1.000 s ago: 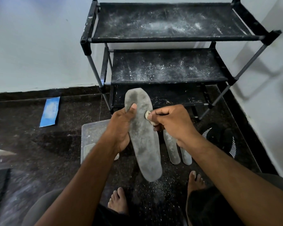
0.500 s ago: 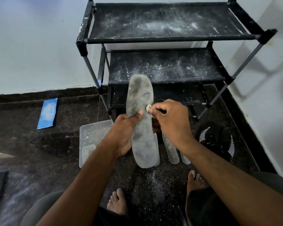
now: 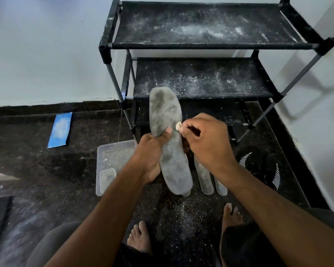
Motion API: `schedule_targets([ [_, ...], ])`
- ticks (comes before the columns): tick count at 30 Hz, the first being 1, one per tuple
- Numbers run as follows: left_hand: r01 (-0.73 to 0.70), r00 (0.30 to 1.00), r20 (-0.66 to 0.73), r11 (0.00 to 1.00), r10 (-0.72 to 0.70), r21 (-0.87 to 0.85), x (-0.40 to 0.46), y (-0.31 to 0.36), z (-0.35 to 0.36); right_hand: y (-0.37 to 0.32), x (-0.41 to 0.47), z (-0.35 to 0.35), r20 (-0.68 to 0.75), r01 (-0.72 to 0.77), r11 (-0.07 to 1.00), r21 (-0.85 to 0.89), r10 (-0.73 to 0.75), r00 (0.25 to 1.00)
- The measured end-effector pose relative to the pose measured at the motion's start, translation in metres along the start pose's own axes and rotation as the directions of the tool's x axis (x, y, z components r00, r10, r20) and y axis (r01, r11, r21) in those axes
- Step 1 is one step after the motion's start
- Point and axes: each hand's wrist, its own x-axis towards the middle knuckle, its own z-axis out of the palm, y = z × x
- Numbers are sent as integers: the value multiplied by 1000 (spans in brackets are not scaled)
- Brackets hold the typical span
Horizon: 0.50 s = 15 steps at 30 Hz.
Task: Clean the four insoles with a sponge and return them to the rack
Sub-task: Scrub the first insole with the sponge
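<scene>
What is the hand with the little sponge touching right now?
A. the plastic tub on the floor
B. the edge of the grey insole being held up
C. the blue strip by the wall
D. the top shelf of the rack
B: the right hand pinches the sponge against the right edge of the insole, which the left hand holds upright.

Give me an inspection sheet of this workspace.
Surface: dark floor, white powder scattered.
Job's things: grey insole held up; two insoles on floor; small sponge; rack shelves dusty, no insoles.
Clutter: clear tub, blue card, black shoes.
Grippers: left hand grips insole; right hand pinches sponge at its edge.
Cables: nothing seen.
Surroundings: white walls, bare feet.
</scene>
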Motion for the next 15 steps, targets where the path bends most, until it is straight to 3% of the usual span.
schedule_targets([
  [5, 14, 1000, 13, 999, -13, -46, 0, 1, -3, 5, -3, 10, 257, 24, 997, -79, -3, 966],
  [8, 4, 999, 35, 997, -1, -78, -1, 4, -6, 2, -3, 1, 384, -6, 999, -41, 21, 923],
  [12, 23, 997, 80, 995, -15, -101, 2, 5, -2, -3, -3, -2, 261, -9, 997, 71, -10, 965],
  [15, 105, 986, 141, 988, -89, -115, 2, 3, 2, -5, -7, 10, 271, 31, 997, 68, -49, 961],
])
